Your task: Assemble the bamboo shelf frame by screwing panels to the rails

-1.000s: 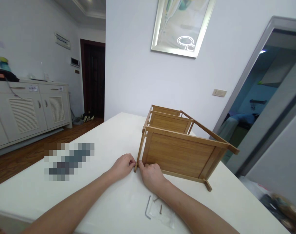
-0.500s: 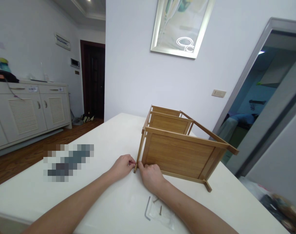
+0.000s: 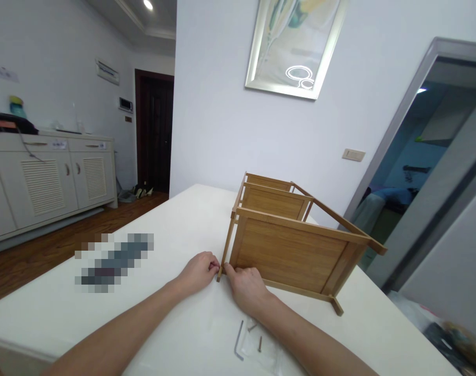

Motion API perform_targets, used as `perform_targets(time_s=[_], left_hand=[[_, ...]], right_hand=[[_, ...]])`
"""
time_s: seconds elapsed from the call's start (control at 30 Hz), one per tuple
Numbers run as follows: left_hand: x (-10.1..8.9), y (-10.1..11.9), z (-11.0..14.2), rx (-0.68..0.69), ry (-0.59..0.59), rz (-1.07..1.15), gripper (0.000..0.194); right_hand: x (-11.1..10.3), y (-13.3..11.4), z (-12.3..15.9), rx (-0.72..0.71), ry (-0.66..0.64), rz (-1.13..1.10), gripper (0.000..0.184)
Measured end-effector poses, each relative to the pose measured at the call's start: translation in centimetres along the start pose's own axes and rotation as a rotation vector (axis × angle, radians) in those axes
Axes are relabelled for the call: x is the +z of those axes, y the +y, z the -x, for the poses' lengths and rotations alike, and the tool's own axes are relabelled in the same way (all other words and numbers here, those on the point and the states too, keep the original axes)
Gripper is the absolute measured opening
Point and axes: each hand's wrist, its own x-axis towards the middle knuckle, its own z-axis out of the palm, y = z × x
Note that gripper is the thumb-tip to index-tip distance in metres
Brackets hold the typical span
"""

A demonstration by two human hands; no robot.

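A wooden shelf rack [image 3: 288, 253] lies on its side on the white table [image 3: 175, 329], its panels upright one behind another. At its near left corner, my left hand [image 3: 201, 270] is closed in a pinch against the outside of the leg; whatever its fingertips hold is too small or hidden to name. My right hand [image 3: 248, 287] is curled round the same corner from the inner side, thumb by the leg and fingers at the panel's lower edge. A hex key [image 3: 238, 342] and a screw [image 3: 260, 343] lie near my right forearm, by a clear plastic bag [image 3: 267, 360].
A blurred-out dark object [image 3: 115, 263] lies on the table's left side. Beyond the table stand a white cabinet [image 3: 52, 180] at left and a wall with a framed picture [image 3: 296, 47]. A doorway opens at right, with bags [image 3: 449, 334] below it.
The view has tilted slightly up, so everything sits a little lower in the picture. Both hands keep their places at the rack's corner, with only slight finger movement on the left.
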Motion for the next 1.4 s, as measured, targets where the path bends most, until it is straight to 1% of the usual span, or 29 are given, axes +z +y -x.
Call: perform_targets(time_s=[0.1,0.17,0.27,0.33,0.43,0.47,0.53,0.6,0.67,0.73,0.8,0.87,0.93,0.97,1.1,1.2,1.3,1.4], left_hand=[[-0.3,0.4,0.1,0.012,-0.011,0.010,0.029],[-0.6,0.9,0.4,0.012,-0.019,0.017,0.035],[-1.0,1.6,0.9,-0.002,-0.027,0.002,0.034],[-1.0,1.9,1.2,-0.003,-0.022,-0.028,0.030],[-0.8,2.0,1.4,0.000,-0.008,-0.090,0.025],[-0.7,1.9,1.4,0.000,-0.005,-0.108,0.023],[-0.7,1.7,1.3,-0.005,0.005,-0.133,0.020],[-0.7,1.3,1.1,-0.018,0.018,-0.150,0.019],[-0.9,0.9,0.8,-0.034,0.032,-0.180,0.021],[-1.1,0.3,0.5,-0.053,0.045,-0.223,0.023],[-1.3,-0.3,0.2,-0.077,0.058,-0.275,0.025],[-1.5,-1.1,-0.1,-0.105,0.069,-0.329,0.028],[-1.8,-1.8,-0.3,-0.131,0.074,-0.374,0.030],[-2.0,-2.2,-0.4,-0.144,0.074,-0.393,0.031],[-2.7,-3.5,-0.6,-0.192,0.068,-0.445,0.034],[-3.1,-4.0,-0.3,-0.216,0.075,-0.459,0.038],[-3.1,-3.5,0.2,-0.210,0.171,-0.458,0.045],[-2.6,-2.2,0.9,-0.090,0.270,-0.441,0.043]], right_hand=[[-1.1,0.6,0.5,0.013,0.028,-0.044,0.041],[-1.9,0.9,1.0,0.029,0.060,-0.095,0.040],[-2.9,1.2,2.4,0.043,0.083,-0.139,0.034],[-3.1,1.4,3.9,0.045,0.080,-0.136,0.031],[-2.5,2.4,7.2,0.069,0.109,-0.136,0.028],[-2.2,2.9,8.4,0.108,0.142,-0.136,0.028],[-1.3,4.0,10.9,0.215,0.238,-0.149,0.030],[-0.3,4.8,13.2,0.347,0.378,-0.208,0.031],[0.7,4.5,14.9,0.447,0.477,-0.289,0.029],[1.6,3.2,16.0,0.473,0.535,-0.367,0.027],[2.3,1.2,16.2,0.434,0.556,-0.427,0.025],[2.7,-0.9,15.8,0.340,0.553,-0.479,0.025],[2.7,-2.3,15.1,0.246,0.558,-0.532,0.027],[2.7,-2.6,14.8,0.215,0.539,-0.559,0.027],[2.8,-2.8,14.1,0.157,0.460,-0.579,0.025],[3.6,-2.7,14.0,0.153,0.466,-0.551,0.022],[4.2,-3.0,13.9,0.174,0.491,-0.545,0.020],[4.0,-3.2,13.9,0.188,0.539,-0.585,0.020]])
